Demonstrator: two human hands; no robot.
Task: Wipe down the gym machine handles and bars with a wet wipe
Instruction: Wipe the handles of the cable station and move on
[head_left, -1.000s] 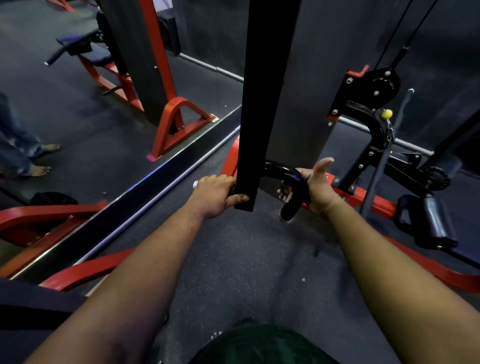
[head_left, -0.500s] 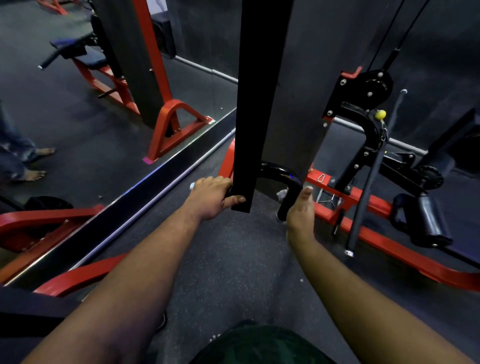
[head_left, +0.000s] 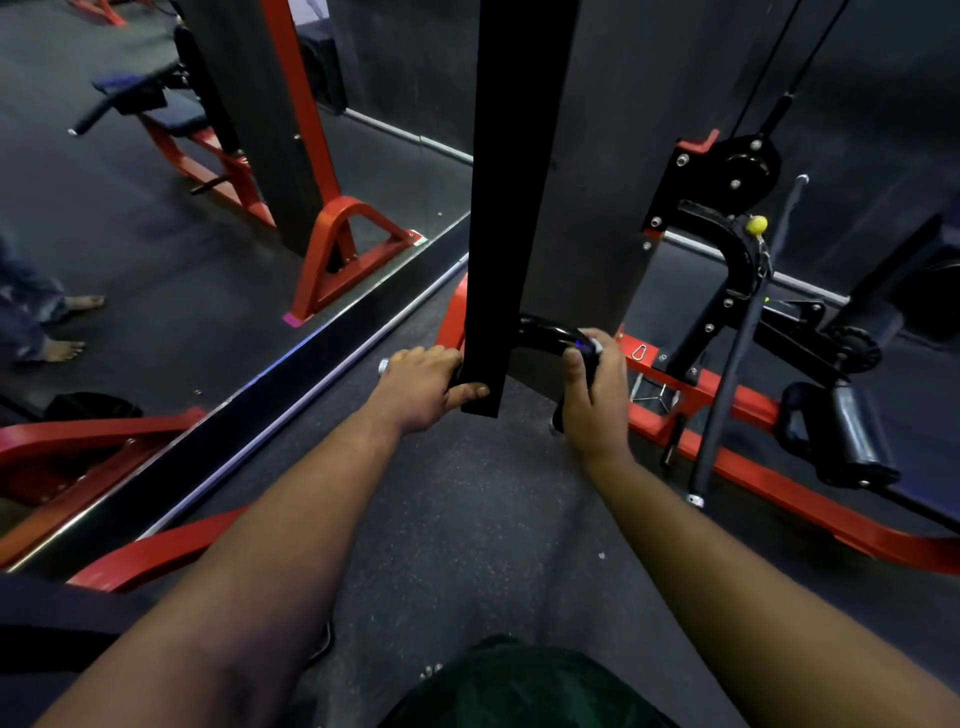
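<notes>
A curved black handle bar (head_left: 543, 332) hangs low behind a black vertical strap (head_left: 511, 208) of the machine. My left hand (head_left: 423, 387) grips the bar's left end, whose chrome tip (head_left: 383, 366) sticks out past my fingers. My right hand (head_left: 595, 395) is closed around the bar's right bend, and a bit of white wet wipe (head_left: 596, 345) shows between my fingers and the bar. Most of the wipe is hidden inside my hand.
A red machine frame (head_left: 779, 467) with a black pulley bracket (head_left: 727, 176), a hanging thin bar (head_left: 727, 395) and black roller pads (head_left: 852, 436) stands at the right. A wall mirror (head_left: 208, 208) on the left reflects another machine and a person's bare feet. Dark rubber floor (head_left: 467, 519) lies below.
My right hand moved from an open palm at the bar's right end, down below it, then up onto the bend, where it now grips with the wipe. My left hand stayed.
</notes>
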